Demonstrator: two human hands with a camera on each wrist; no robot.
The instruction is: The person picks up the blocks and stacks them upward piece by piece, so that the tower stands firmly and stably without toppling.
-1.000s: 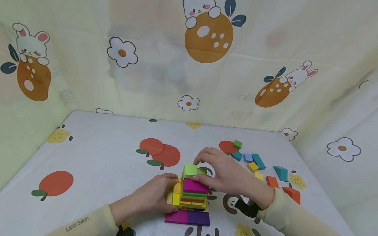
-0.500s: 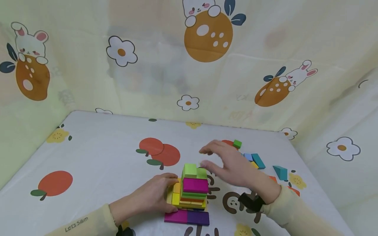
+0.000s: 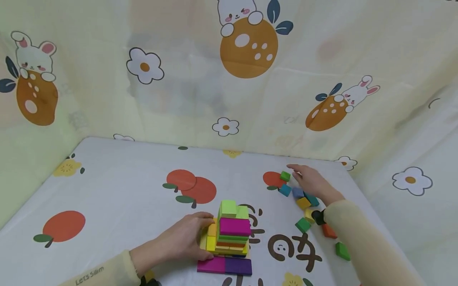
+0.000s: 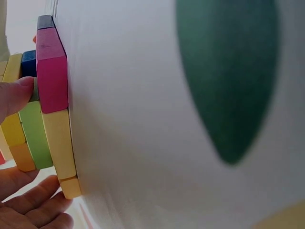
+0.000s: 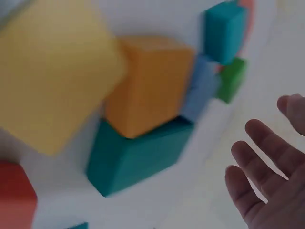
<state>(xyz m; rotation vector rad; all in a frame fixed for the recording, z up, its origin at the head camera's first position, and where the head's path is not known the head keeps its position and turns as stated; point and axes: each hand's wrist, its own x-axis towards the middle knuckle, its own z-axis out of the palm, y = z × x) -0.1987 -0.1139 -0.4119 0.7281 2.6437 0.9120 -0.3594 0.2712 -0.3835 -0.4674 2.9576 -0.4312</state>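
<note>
A stack of coloured blocks (image 3: 229,234) stands near the table's front edge, with two light green blocks (image 3: 229,207) on top, a magenta one (image 3: 234,226) below them, and a pink and purple base (image 3: 224,265). My left hand (image 3: 186,236) rests against the stack's left side; in the left wrist view the thumb (image 4: 14,95) and fingers (image 4: 28,205) touch the yellow and green layers (image 4: 35,136). My right hand (image 3: 309,180) hovers with straight fingers (image 5: 259,164) over loose blocks at the right, closest to a small green cube (image 3: 285,175), and holds nothing.
Loose blocks lie scattered at the right: teal (image 3: 285,190), blue (image 3: 297,192), yellow (image 3: 303,203), green (image 3: 302,225), orange (image 3: 328,230) and another green (image 3: 342,251). A printed cloth covers the table (image 3: 125,190), and cloth walls (image 3: 214,79) close it in on the far and both sides.
My right hand has let go of the top of the stack and moved right and away, over the loose blocks. The left hand has stayed on the stack.
</note>
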